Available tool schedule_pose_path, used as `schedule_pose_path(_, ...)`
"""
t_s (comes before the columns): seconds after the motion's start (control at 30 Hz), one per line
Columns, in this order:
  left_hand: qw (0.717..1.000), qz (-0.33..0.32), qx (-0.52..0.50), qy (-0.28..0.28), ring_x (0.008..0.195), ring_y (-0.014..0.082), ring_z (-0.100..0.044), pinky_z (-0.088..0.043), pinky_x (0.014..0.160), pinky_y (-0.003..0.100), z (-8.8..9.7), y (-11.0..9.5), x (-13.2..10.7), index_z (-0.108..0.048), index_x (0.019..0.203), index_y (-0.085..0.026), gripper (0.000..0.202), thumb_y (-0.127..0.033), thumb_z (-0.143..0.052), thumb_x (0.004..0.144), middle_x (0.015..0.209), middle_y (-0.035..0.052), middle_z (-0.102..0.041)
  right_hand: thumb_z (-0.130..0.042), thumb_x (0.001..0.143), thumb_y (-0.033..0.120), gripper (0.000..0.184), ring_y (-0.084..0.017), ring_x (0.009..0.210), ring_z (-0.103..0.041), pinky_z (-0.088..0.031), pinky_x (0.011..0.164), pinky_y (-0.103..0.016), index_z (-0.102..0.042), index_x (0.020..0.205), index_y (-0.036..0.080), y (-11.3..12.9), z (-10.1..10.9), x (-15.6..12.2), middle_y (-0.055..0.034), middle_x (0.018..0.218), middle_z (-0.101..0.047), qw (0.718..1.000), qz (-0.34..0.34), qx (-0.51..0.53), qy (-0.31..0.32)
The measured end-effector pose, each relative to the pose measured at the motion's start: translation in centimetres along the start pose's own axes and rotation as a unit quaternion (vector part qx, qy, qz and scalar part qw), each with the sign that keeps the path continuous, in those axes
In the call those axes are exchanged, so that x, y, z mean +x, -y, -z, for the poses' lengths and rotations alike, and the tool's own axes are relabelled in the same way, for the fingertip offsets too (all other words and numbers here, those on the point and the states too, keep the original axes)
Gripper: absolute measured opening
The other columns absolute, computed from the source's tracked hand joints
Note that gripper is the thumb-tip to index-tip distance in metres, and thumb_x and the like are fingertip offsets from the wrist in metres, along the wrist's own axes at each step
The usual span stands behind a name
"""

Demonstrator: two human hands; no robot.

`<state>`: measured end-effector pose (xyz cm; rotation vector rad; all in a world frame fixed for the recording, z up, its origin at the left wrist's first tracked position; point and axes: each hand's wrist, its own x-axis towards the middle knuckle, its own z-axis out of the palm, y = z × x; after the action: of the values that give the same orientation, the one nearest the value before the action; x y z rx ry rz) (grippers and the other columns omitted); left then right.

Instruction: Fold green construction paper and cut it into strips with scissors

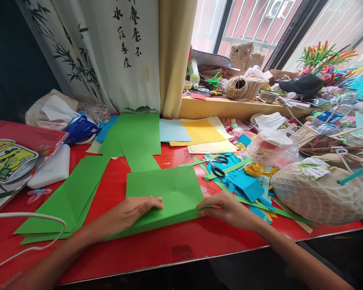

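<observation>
A partly folded green paper sheet (175, 187) lies near the bench's (218, 241) front edge. The left hand (137, 207) rests across it, fingers extended; the right hand (219, 204) pinches its right edge. Black-handled scissors (213, 161) lie beyond, nearer the back edge.

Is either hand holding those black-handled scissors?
No, the scissors lie among paper scraps, while the left hand and right hand touch a green sheet.

The held sheet (166, 185) is plain green, the table (145, 254) red

A bright barred window (245, 24) and tan curtain (174, 56) back the red table (211, 237)
</observation>
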<state>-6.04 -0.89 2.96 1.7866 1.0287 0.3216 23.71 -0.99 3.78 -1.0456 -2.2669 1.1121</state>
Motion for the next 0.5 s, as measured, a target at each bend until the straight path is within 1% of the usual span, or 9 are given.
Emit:
schedule_pose_path(0.03, 0.996, 0.033, -0.077, -0.029, 0.112, 0.0211, -0.054, -0.037, 0.098, 0.031, 0.1, 0.1, 0.0, -0.064, 0.106, -0.029, 0.044, -0.052, -0.03, 0.088, 0.117, -0.0015, -0.063, -0.057, 0.082, 0.033, 0.019, -0.015, 0.069, -0.063, -0.048, 0.061, -0.024, -0.069, 0.085, 0.019, -0.2, 0.0, 0.5, -0.0007, 0.078, -0.07, 0.998, -0.031, 0.048, -0.026)
schedule_pose_path(0.07, 0.983, 0.066, -0.161, -0.057, 0.105, 0.0215, -0.058, -0.041, 0.092, 0.031, 0.2, 0.2, 0.0, -0.064, 0.105, -0.028, 0.047, -0.055, -0.029, 0.087, 0.108, -0.0007, -0.067, -0.06, 0.08, 0.035, 0.019, -0.016, 0.072, -0.063, -0.049, 0.063, -0.025, -0.069, 0.086, 0.02, -0.4, 0.0, 1.0, -0.0004, 0.08, -0.07, 0.993, -0.054, 0.096, -0.05)
schedule_pose_path(0.1, 0.961, 0.094, -0.245, -0.083, 0.098, 0.0218, -0.061, -0.044, 0.087, 0.031, 0.3, 0.2, 0.0, -0.063, 0.104, -0.026, 0.051, -0.058, -0.029, 0.085, 0.101, 0.0004, -0.069, -0.061, 0.078, 0.037, 0.02, -0.018, 0.077, -0.063, -0.049, 0.066, -0.027, -0.068, 0.088, 0.02, -0.6, 0.0, 1.7, -0.0005, 0.084, -0.069, 0.985, -0.074, 0.142, -0.068)
schedule_pose_path(0.17, 0.903, 0.127, -0.389, -0.133, 0.088, 0.0219, -0.064, -0.048, 0.078, 0.031, 0.4, 0.0, 0.1, -0.063, 0.101, -0.023, 0.057, -0.064, -0.029, 0.082, 0.092, 0.003, -0.07, -0.063, 0.075, 0.039, 0.025, -0.02, 0.083, -0.062, -0.05, 0.07, -0.03, -0.065, 0.093, 0.022, -1.2, 0.1, 3.3, -0.0015, 0.09, -0.068, 0.97, -0.099, 0.204, -0.084)
schedule_pose_path(0.23, 0.855, 0.125, -0.468, -0.184, 0.082, 0.0224, -0.065, -0.05, 0.074, 0.033, 0.5, -0.4, 0.3, -0.062, 0.1, -0.021, 0.061, -0.068, -0.031, 0.078, 0.088, 0.0056, -0.07, -0.063, 0.074, 0.04, 0.025, -0.021, 0.082, -0.062, -0.051, 0.067, -0.031, -0.065, 0.091, 0.021, -1.6, 0.3, 4.8, -0.0024, 0.09, -0.068, 0.969, -0.115, 0.209, -0.07)
schedule_pose_path(0.3, 0.832, 0.12, -0.484, -0.241, 0.078, 0.0228, -0.065, -0.051, 0.07, 0.034, 0.6, -0.7, 0.6, -0.06, 0.103, -0.02, 0.062, -0.07, -0.036, 0.075, 0.086, 0.0064, -0.069, -0.064, 0.073, 0.04, 0.023, -0.019, 0.075, -0.061, -0.049, 0.061, -0.03, -0.064, 0.084, 0.02, -2.0, 0.5, 6.0, -0.0027, 0.084, -0.066, 0.975, -0.125, 0.174, -0.063)
schedule_pose_path(0.33, 0.832, 0.12, -0.471, -0.268, 0.079, 0.0226, -0.065, -0.052, 0.069, 0.033, 0.6, -0.8, 0.7, -0.059, 0.106, -0.021, 0.06, -0.068, -0.04, 0.074, 0.087, 0.006, -0.069, -0.065, 0.071, 0.039, 0.022, -0.018, 0.07, -0.059, -0.047, 0.057, -0.029, -0.063, 0.079, 0.019, -2.1, 0.6, 6.5, -0.0024, 0.079, -0.065, 0.978, -0.129, 0.148, -0.069)
schedule_pose_path(0.4, 0.849, 0.128, -0.409, -0.31, 0.081, 0.021, -0.064, -0.051, 0.067, 0.03, 0.6, -0.9, 1.0, -0.055, 0.111, -0.025, 0.052, -0.059, -0.053, 0.072, 0.092, 0.0036, -0.067, -0.067, 0.069, 0.039, 0.022, -0.015, 0.059, -0.052, -0.04, 0.049, -0.026, -0.058, 0.068, 0.019, -2.3, 0.6, 7.2, -0.0003, 0.066, -0.058, 0.981, -0.137, 0.085, -0.103)
schedule_pose_path(0.5, 0.884, 0.149, -0.297, -0.328, 0.084, 0.0191, -0.063, -0.05, 0.068, 0.027, 0.4, -0.7, 1.4, -0.048, 0.117, -0.031, 0.055, -0.045, -0.066, 0.068, 0.096, 0.0006, -0.065, -0.065, 0.069, 0.043, 0.031, -0.01, 0.051, -0.039, -0.028, 0.044, -0.024, -0.047, 0.059, 0.019, -2.6, 0.4, 7.5, 0.0037, 0.056, -0.043, 0.979, -0.144, -0.001, -0.142)
